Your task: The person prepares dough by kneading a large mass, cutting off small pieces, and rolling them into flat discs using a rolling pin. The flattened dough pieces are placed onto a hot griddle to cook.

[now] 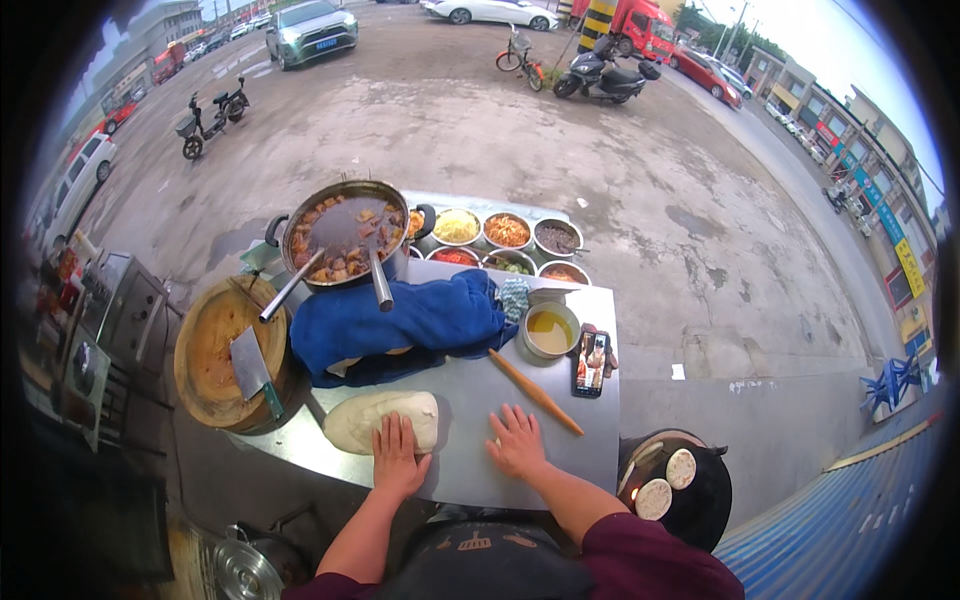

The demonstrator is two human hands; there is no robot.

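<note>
A large, smooth loaf-shaped block of pale dough [352,424] lies near the front of the metal tabletop [465,390]. My left hand [399,457] rests flat on its right end, fingers stretched out. To the right of the dough, my right hand [517,444] is palm down at the tabletop with its fingers spread. A small pale bit shows by its thumb; what lies under the palm is hidden. Beyond that hand a tapered wooden rolling pin [536,394] lies at a slant. Behind the dough is a bunched blue cloth [397,319], covering something mostly hidden.
On the left, a cleaver [251,364] lies on a round wooden chopping block [199,352]. A pot of stewed meat [349,225] holds two metal handles. Oil bowl [551,330] and phone [592,364] stand right. Flatbreads [654,499] sit on a round griddle [701,502] with flame showing.
</note>
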